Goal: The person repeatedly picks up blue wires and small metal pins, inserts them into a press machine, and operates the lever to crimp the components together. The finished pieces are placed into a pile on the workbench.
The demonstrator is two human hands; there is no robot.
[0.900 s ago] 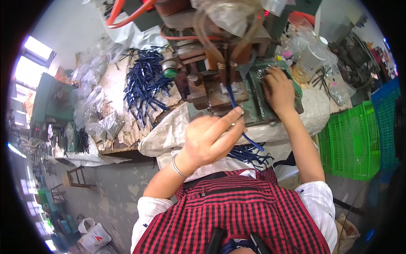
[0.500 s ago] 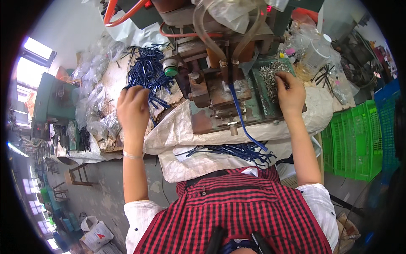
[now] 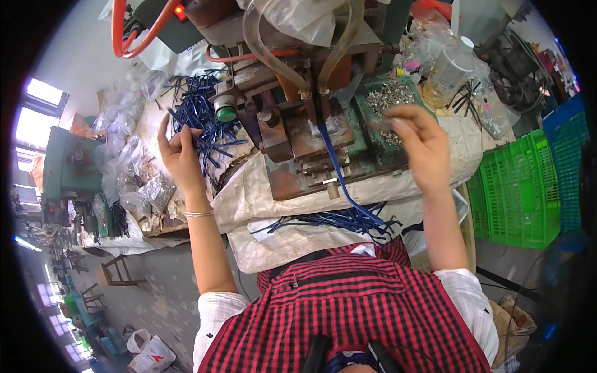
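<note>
A pile of dark blue strips (image 3: 202,102) lies on the bench at the left, and my left hand (image 3: 181,158) is at its near-left edge. Its fingers are apart, with no strip plainly in them. My right hand (image 3: 426,149) is over the green tray (image 3: 371,140) of small silvery metal pieces (image 3: 388,98). Its thumb and fingers are drawn together; their tips are blurred, so anything between them is too small to make out. Between my hands, a long blue strip (image 3: 344,177) hangs from the metal press (image 3: 320,140) toward my lap.
More blue strips (image 3: 323,219) lie on a pale cloth (image 3: 249,242) at my lap. Clear plastic bags (image 3: 127,168) crowd the left side. A clear plastic jar (image 3: 444,78) stands beyond the tray. Green crates (image 3: 516,193) stand at the right. A green-topped button (image 3: 226,114) juts from the press.
My left hand has opened from a curled shape, its fingers spreading beside the pile. My right hand has lifted back from the metal pieces toward me. The view has shifted slightly.
</note>
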